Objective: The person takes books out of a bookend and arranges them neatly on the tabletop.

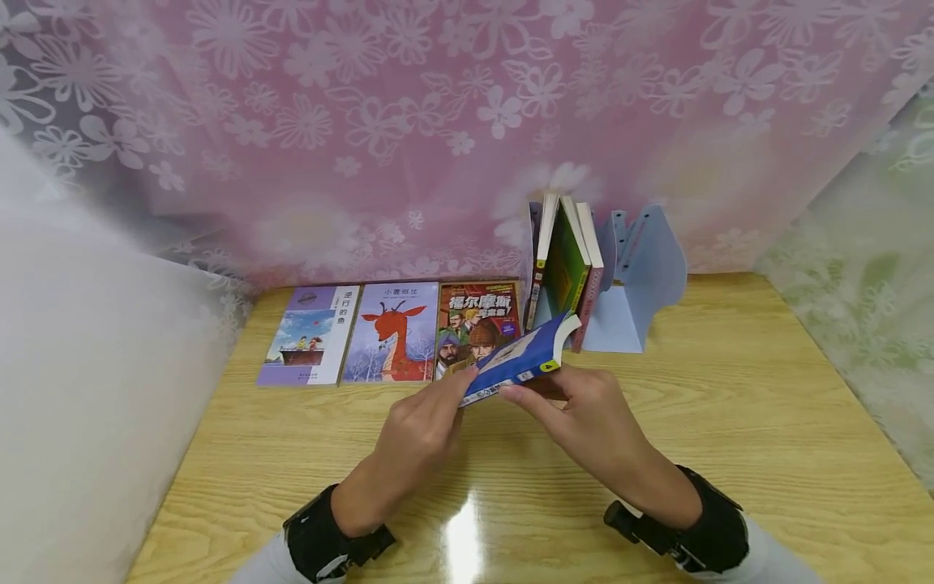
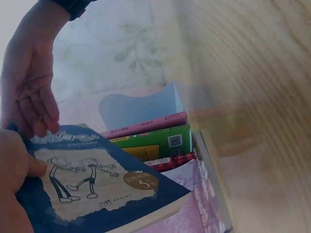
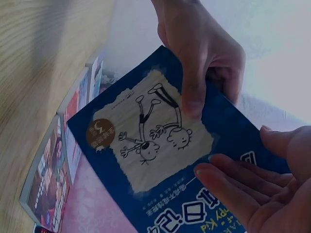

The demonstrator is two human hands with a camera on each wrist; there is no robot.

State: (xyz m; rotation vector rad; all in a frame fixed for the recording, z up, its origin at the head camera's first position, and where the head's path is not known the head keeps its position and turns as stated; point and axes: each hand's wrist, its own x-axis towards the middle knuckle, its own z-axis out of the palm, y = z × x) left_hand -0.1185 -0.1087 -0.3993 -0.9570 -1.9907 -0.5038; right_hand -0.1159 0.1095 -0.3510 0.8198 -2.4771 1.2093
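Note:
A blue paperback (image 1: 521,354) with a cartoon of two figures on its cover is held tilted above the table. My left hand (image 1: 426,430) pinches its lower left end, with the thumb lying on the cartoon cover (image 3: 160,131) in the right wrist view. At the other end is my right hand (image 1: 594,410), its thumb by the spine. In the right wrist view the right fingers (image 3: 228,182) extend loosely under the cover, without gripping it. Behind the paperback, a green book (image 1: 567,255) and a pink-spined book (image 1: 589,276) stand in a light blue bookend (image 1: 653,268).
Three books lie flat in a row at the table's back edge: a purple-and-white one (image 1: 310,337), a deer-cover book (image 1: 390,332) and a detective-cover book (image 1: 477,312), partly behind the held paperback. A pink floral cloth (image 1: 409,146) hangs behind the wooden table (image 1: 751,405).

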